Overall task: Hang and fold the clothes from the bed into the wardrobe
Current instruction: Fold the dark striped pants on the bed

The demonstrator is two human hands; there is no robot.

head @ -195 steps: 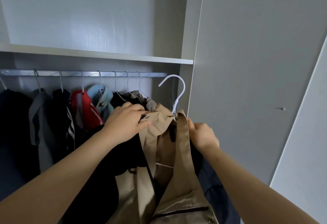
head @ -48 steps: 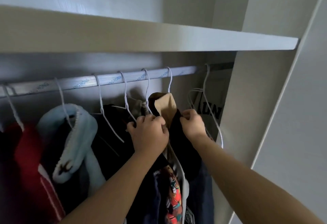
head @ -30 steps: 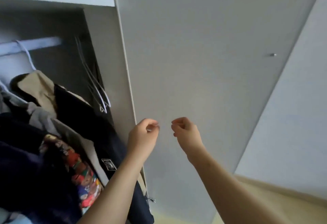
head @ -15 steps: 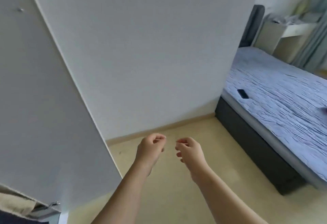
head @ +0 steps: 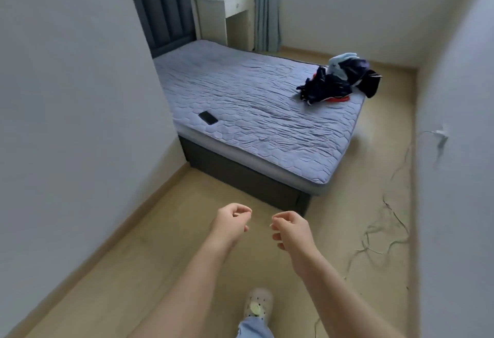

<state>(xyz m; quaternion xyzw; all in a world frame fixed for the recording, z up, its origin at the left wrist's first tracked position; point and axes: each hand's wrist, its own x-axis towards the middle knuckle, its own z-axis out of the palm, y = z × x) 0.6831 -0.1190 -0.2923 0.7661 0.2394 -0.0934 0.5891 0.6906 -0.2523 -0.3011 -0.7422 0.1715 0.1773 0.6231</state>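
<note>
View's swung off the wardrobe, so now I've got the whole bed (head: 267,134) in sight. My two hands, left hand (head: 231,221) and right hand (head: 291,230), hang loosely curled, holding nothing. One phone (head: 208,117) sits near the bed's near edge. One pile of clothes (head: 339,78) is at the far corner, well apart from my fingers (head: 278,224).

You are holding your bare left hand (head: 231,221) and bare right hand (head: 292,231) out ahead, loosely curled, close together.

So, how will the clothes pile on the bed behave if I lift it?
Likely floppy and light: the pile is crumpled and slumped. It seems several garments, so some may slip out. One dark piece hangs over the bed edge and may drag.
</note>
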